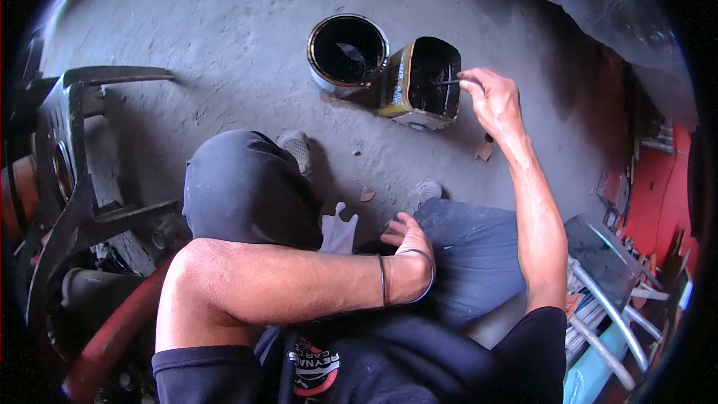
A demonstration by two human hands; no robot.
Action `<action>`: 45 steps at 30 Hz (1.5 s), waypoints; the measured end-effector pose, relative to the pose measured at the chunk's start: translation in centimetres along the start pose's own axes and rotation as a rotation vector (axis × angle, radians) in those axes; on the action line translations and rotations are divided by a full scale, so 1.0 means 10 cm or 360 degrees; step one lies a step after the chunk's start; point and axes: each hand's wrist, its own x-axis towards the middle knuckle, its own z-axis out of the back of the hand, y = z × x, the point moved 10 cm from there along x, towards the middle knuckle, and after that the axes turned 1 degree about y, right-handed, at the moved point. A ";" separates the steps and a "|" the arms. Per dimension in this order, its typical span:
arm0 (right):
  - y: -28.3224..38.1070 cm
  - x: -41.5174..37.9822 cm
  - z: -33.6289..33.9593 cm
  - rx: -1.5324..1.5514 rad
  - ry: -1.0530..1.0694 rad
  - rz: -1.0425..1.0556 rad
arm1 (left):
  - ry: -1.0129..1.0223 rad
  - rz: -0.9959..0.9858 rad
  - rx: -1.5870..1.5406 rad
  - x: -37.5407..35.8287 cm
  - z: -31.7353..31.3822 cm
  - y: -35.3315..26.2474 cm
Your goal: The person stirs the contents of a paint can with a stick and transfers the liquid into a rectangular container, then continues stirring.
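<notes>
My right hand (pixel 492 101) is closed on a thin dark rod (pixel 449 82) at the right rim of a rectangular tin (pixel 404 78). The rod reaches inside over the black interior, and its far end is hard to make out. Touching that tin on its left stands a round can (pixel 310 60) with black contents and a pale reflection. Across my lap lies my left arm, with thin bands at the wrist. My left hand (pixel 410 243) hangs between my knees, fingers loosely apart, holding nothing that shows.
A dark metal frame (pixel 71 127) stands at left, beside a red tube (pixel 123 329). Metal bars (pixel 609 314) and assorted items lie at lower right near a red panel (pixel 662 187). Translucent sheeting (pixel 598 0) hangs at upper right. Small fragments (pixel 367 194) lie on the grey floor (pixel 224 30).
</notes>
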 end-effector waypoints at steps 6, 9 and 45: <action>-0.09 0.04 0.11 0.0049 -0.0134 0.0005 | -0.0049 0.0013 -0.0006 0.25 0.12 0.04; -0.08 0.03 0.09 -0.0087 -0.0256 0.0224 | -0.0068 0.0049 0.0000 0.27 0.15 0.14; -0.13 0.31 -0.08 -0.0071 -0.0165 -0.0024 | -0.0322 0.0169 -0.0309 0.08 0.05 0.25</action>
